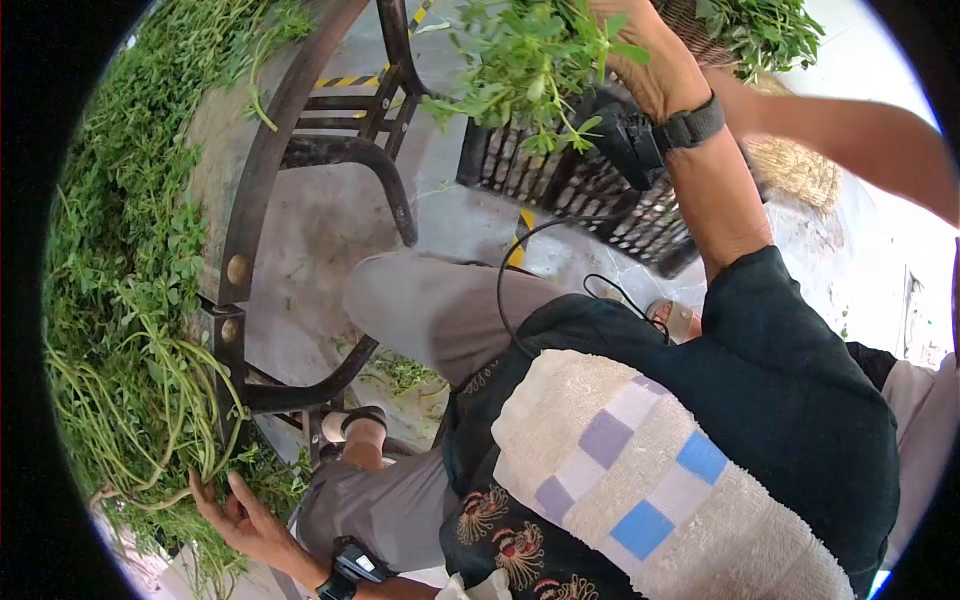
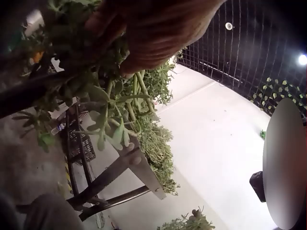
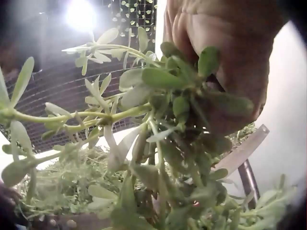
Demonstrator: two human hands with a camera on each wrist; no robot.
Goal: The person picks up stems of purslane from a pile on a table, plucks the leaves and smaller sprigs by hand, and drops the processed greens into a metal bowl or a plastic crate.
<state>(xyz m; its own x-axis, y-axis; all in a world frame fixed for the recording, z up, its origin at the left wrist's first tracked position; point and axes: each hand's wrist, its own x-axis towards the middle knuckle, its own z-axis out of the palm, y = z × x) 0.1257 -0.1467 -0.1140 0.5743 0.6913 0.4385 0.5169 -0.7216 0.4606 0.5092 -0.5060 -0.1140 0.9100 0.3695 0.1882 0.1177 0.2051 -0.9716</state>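
Observation, table (image 1: 272, 150) as landmark: the heap of greens (image 1: 130, 220) is covering much of the tabletop, with long bare stems (image 1: 165, 400) trailing toward the table's edge near the left hand (image 1: 255, 530).

Right hand (image 1: 655, 60): holding a bunch of greens (image 1: 535, 70) up off the table, on the person's side of its edge. Fingers are clamped on the bunch; leaves are hiding the fingertips. Leafy sprigs are hanging out from under the palm in the right wrist view.

Left hand: resting at the table's edge, touching the heap's stems. Thumb and index finger are standing apart; the lie of the other fingers cannot be told.

Surroundings: a dark chair (image 1: 385, 175) is standing beside the table, and a black crate (image 1: 590, 190) is sitting on the floor beyond the chair from the table. Loose greens (image 1: 400, 374) are lying on the floor near the table. A pale towel (image 1: 640, 460) with purple and blue squares is lying over the person's dark shirt (image 1: 790, 360), well apart from the table.
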